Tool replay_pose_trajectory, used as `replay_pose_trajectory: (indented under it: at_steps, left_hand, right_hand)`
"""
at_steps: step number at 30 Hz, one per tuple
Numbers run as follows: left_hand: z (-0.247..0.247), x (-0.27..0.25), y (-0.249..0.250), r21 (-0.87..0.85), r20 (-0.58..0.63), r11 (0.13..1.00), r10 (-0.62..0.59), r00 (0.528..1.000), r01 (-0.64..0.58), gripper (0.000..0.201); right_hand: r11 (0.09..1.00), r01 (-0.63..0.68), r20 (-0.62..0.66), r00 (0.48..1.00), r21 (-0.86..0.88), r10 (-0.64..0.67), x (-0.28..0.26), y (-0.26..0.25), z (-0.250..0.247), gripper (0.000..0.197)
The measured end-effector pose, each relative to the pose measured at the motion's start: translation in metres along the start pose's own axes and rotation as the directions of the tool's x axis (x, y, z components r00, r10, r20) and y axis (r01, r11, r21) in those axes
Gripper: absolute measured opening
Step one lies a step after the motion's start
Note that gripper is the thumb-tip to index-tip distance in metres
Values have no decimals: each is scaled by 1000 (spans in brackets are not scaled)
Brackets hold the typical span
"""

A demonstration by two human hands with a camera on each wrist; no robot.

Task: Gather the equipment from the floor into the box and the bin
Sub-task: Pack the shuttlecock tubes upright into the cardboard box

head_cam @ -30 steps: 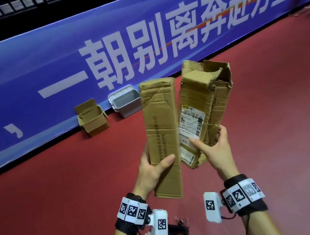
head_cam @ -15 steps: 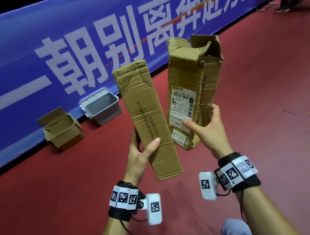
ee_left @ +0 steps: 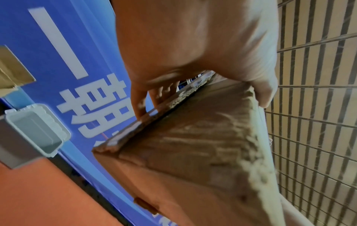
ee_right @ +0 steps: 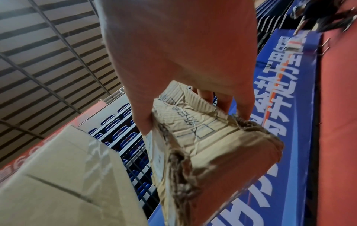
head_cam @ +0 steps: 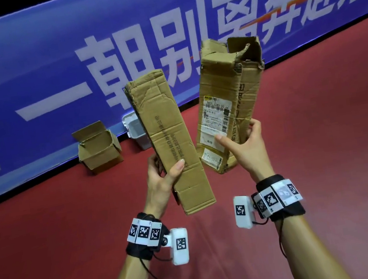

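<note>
Head view: person stands over red floor (head_cam: 324,167), both hands raised, one cardboard piece each.
Left hand (head_cam: 161,185): thumb in front, fingers behind, gripping flattened cardboard (head_cam: 169,141) near its low end; top leans left, long part sticks up clear of the body for carrying.
Right hand (head_cam: 248,151): thumb on label face, fingers wrapped round far edge of crumpled cardboard (head_cam: 228,109); held upright, torn flaps at top, low grip keeps the bulk balanced.
Two pieces: side by side, apart, not touching; one per hand, likely so each can be dropped separately.
Open box (head_cam: 99,149): far left on floor against blue banner (head_cam: 49,63), flaps up, ready to receive.
Grey bin (head_cam: 135,129): just right of box, partly hidden behind the flattened piece; looks empty in left wrist view.
Stage: judged as carry toward box and bin, nothing dropped in yet.
Risk: long pieces may not fit the small box without folding.
</note>
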State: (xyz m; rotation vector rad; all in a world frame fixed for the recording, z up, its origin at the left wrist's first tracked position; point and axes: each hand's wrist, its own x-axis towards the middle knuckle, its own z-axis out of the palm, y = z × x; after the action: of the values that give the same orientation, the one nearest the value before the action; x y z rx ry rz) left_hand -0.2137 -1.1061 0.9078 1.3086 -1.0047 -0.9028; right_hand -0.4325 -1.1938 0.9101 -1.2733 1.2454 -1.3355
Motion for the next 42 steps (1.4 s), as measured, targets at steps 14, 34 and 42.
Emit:
replay_pose_trajectory:
  at_steps: [14, 34, 42]
  left_hand:
    - [-161, 188, -28, 33, -418, 999, -3, 908, 19, 86]
    - [-445, 584, -59, 187, -333, 982, 52, 942, 11, 75]
    - [-560, 768, -76, 347, -509, 932, 92, 856, 107, 89]
  right_hand:
    - [998, -41, 352, 934, -43, 54, 181, 41, 272, 77]
    - [994, -4, 520, 852, -113, 63, 407, 51, 721, 81]
    - [1000, 13, 679, 734, -1, -9, 545, 46, 909, 87]
